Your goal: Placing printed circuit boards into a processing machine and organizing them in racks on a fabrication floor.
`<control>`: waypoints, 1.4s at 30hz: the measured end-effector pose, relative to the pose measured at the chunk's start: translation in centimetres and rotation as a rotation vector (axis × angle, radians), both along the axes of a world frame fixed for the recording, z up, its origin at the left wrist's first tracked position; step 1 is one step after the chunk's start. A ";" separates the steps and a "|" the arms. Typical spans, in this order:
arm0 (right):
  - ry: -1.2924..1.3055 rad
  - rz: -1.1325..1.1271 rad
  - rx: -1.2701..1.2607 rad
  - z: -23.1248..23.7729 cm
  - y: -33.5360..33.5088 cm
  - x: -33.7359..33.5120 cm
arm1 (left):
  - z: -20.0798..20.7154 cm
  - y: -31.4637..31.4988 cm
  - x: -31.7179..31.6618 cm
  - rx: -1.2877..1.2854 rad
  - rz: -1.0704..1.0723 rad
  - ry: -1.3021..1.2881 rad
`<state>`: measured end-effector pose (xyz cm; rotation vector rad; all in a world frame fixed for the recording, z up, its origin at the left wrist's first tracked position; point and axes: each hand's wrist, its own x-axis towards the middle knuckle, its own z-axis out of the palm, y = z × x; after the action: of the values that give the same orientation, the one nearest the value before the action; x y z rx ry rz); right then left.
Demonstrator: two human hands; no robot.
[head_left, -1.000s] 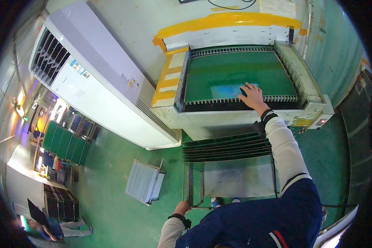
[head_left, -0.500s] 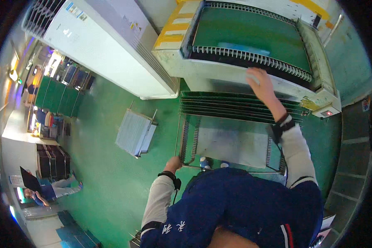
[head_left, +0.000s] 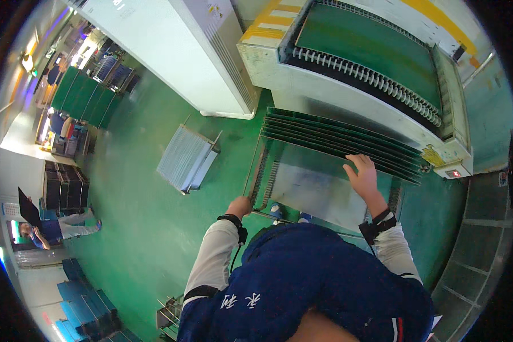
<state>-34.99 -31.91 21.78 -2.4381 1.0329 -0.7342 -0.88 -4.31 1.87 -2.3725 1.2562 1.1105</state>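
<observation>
Clasping a ridged, rectangular metal rack [head_left: 259, 171], left fingers [head_left: 245, 202] curl.

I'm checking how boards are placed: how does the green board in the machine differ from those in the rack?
The machine board lies flat; the rack boards stand on edge. The machine board is single; the rack boards form a row. Both look green.

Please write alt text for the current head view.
A person's left hand grips the corner of a metal rack holding green panels; the open right hand is by the nearest panel's edge, contact unclear. Beyond, a green board lies in a roller machine, right of a tall white cabinet.
</observation>
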 end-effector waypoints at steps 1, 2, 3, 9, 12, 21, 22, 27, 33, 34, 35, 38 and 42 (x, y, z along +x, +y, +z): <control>0.033 -0.011 0.001 -0.3 0.0 -0.1 | 0.2 -0.1 -0.1 0.002 0.000 -0.003; 0.040 -0.009 0.003 -0.7 0.1 -0.1 | 0.4 -0.2 -0.3 0.004 0.001 -0.005; 0.047 -0.004 0.002 -0.9 0.0 0.0 | 0.8 -0.4 -0.5 -0.014 0.011 0.004; 0.238 0.012 0.075 -3.2 -0.5 -0.4 | 4.8 -0.9 -1.7 -0.006 0.014 -0.044; 0.506 0.006 0.134 -2.4 -0.7 0.8 | 4.6 -0.7 -1.5 0.017 0.065 -0.016; 0.699 -0.090 0.240 -1.2 -0.8 3.1 | 5.1 -0.1 -1.8 -0.054 0.075 -0.002; 0.712 -0.098 0.239 -1.5 -1.0 3.3 | 5.5 -0.1 -1.9 -0.064 0.082 -0.001; 0.746 -0.111 0.227 -1.8 -0.7 3.3 | 4.6 0.2 -1.7 -0.097 0.097 0.001; 0.768 -0.146 0.155 -3.5 -1.3 2.9 | 5.1 0.2 -1.6 -0.118 0.131 0.020; 0.765 -0.144 0.181 -3.5 -1.3 3.0 | 4.8 0.3 -1.6 -0.135 0.118 0.003; 0.763 -0.141 0.207 -3.4 -1.4 3.0 | 4.3 0.4 -1.7 -0.151 0.105 -0.014; 0.774 -0.124 0.258 -1.3 -0.8 3.9 | 4.4 0.6 -1.6 -0.164 0.110 -0.007; 0.784 -0.133 0.277 -1.2 -0.5 4.0 | 5.9 0.4 -1.9 -0.185 0.100 -0.006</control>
<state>-31.02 -32.42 20.61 -2.4404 1.4523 0.3727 -2.83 -3.88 7.81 -2.5982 1.3029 1.0556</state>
